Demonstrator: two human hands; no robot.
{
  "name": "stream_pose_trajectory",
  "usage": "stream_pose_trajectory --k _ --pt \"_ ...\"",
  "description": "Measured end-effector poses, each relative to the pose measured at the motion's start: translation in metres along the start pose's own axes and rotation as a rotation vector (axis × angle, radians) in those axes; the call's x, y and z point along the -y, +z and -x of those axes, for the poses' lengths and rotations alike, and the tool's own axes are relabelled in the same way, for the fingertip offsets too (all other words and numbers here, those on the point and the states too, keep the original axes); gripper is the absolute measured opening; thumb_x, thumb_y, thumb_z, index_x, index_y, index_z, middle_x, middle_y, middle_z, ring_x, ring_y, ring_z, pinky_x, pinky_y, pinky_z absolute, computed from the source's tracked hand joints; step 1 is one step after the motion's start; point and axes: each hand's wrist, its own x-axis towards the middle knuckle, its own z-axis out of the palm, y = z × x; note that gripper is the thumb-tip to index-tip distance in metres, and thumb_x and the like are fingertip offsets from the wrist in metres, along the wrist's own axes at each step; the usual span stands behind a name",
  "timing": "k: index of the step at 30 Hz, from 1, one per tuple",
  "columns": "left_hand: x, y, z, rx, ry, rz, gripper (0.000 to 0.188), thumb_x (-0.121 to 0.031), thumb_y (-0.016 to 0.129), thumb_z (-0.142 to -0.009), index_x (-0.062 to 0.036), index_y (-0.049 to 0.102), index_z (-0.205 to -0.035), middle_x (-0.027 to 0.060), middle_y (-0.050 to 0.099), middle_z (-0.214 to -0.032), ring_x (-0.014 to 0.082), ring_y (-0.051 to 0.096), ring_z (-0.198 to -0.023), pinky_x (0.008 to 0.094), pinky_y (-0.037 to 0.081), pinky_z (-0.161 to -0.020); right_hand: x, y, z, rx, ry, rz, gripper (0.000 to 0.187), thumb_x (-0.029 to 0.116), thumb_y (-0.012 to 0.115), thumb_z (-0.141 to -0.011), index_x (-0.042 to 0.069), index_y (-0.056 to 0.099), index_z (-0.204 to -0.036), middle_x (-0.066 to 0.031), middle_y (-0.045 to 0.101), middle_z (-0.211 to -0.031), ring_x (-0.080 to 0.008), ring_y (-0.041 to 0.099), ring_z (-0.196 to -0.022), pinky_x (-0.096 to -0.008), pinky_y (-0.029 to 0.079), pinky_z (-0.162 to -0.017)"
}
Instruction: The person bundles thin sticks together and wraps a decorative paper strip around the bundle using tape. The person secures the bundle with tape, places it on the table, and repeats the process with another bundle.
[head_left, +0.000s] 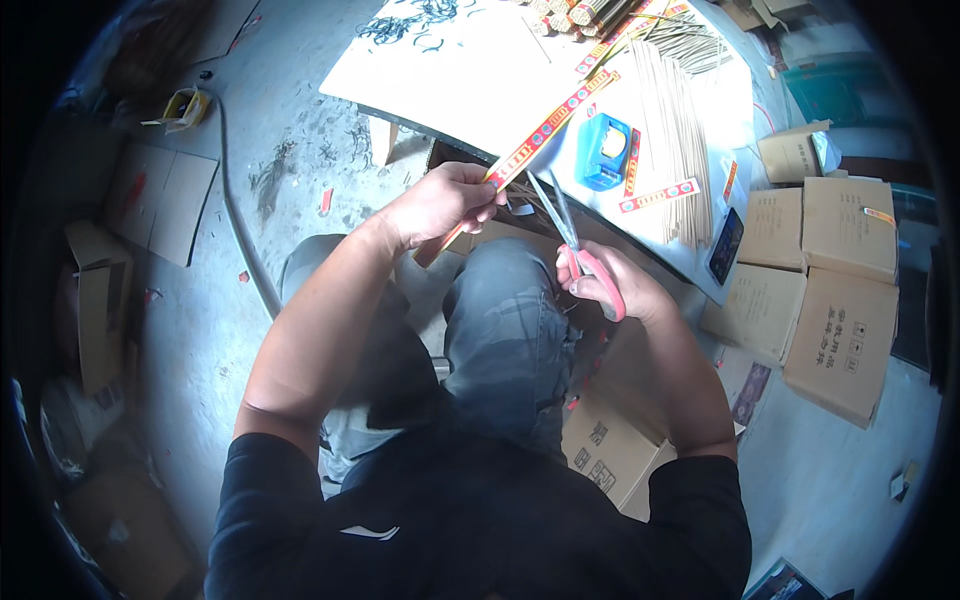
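A long red-and-yellow printed paper strip (545, 132) is pinched in my left hand (450, 207). Its tail hangs below my fist, and the rest slants up over the white table (455, 100). In my right hand (625, 283) is a pair of scissors (572, 238) with pinkish-red handles. The blades point up and stand slightly apart, close to the table's front edge and right of the strip. A blue tape dispenser (592, 165) sits on the table beyond the scissors. Shorter printed strips (658, 196) lie beside it, one across a spread of thin tan sticks (678, 130).
Bundled sticks (585, 14) and dark curly bits (425, 22) rest at the table's far side. A phone (727, 246) lies near its right edge. Cardboard boxes (838, 335) are stacked on the right. Flattened cardboard (165, 200) and a grey hose (238, 215) are on the left floor.
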Motion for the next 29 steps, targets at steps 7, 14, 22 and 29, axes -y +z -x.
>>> stream_pose_trajectory --k 7,14,22,29 --pt "-0.004 0.003 -0.003 0.038 -0.013 0.006 0.020 -0.014 0.056 -0.109 0.0026 0.066 -0.106 0.0037 0.062 -0.078 0.0074 0.054 -0.062 0.0246 0.047 -0.062 0.026 -0.001 -0.029 0.045 -0.072 0.119 0.034 0.020 0.072 -0.087 0.002 0.062 -0.114 -0.0055 0.065 -0.099 -0.0162 0.062 -0.093 -0.0323 0.051 -0.087" --pt "-0.003 0.004 -0.006 0.020 -0.021 0.011 0.020 -0.014 0.057 -0.108 0.0025 0.067 -0.104 0.0031 0.062 -0.077 0.0077 0.054 -0.062 0.0239 0.046 -0.060 0.029 -0.003 -0.053 0.068 -0.099 0.175 0.024 0.018 0.072 -0.086 0.003 0.059 -0.099 -0.0048 0.060 -0.091 -0.0150 0.058 -0.085 -0.0318 0.050 -0.081" --pt "-0.006 0.006 -0.006 0.017 -0.025 -0.021 0.021 -0.016 0.057 -0.109 0.0006 0.067 -0.100 0.0018 0.060 -0.074 0.0075 0.053 -0.060 0.0237 0.044 -0.057 0.026 0.000 -0.062 0.017 -0.145 0.193 0.023 0.018 0.074 -0.089 0.003 0.058 -0.096 -0.0043 0.060 -0.088 -0.0137 0.057 -0.082 -0.0320 0.051 -0.079" --pt "-0.006 0.004 -0.009 0.025 -0.031 -0.036 0.021 -0.016 0.058 -0.108 0.0005 0.067 -0.099 0.0019 0.059 -0.073 0.0074 0.052 -0.059 0.0235 0.044 -0.056 0.030 0.002 -0.062 -0.005 -0.156 0.255 0.022 0.019 0.073 -0.091 0.002 0.058 -0.094 -0.0046 0.060 -0.087 -0.0146 0.056 -0.081 -0.0324 0.051 -0.079"
